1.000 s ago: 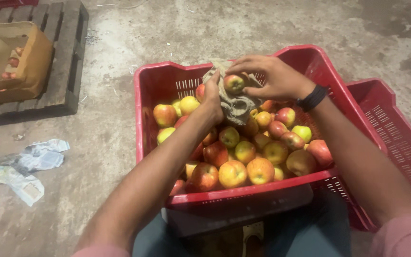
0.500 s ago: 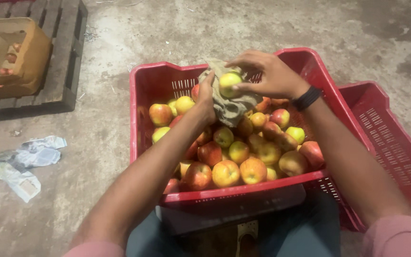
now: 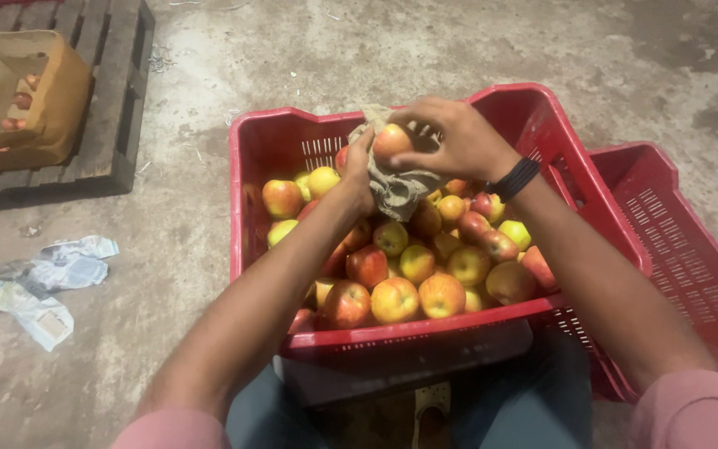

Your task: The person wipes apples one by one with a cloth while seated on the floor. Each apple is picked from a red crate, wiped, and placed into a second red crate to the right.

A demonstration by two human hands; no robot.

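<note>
Apple, red and yellow, is sitting between both hands above the far end of the red crate. Right hand is curling over it from the top, fingers pinching its sides. Left hand is clutching a grey-brown cloth, pressing it against the apple from below, over the heaped apples.
</note>
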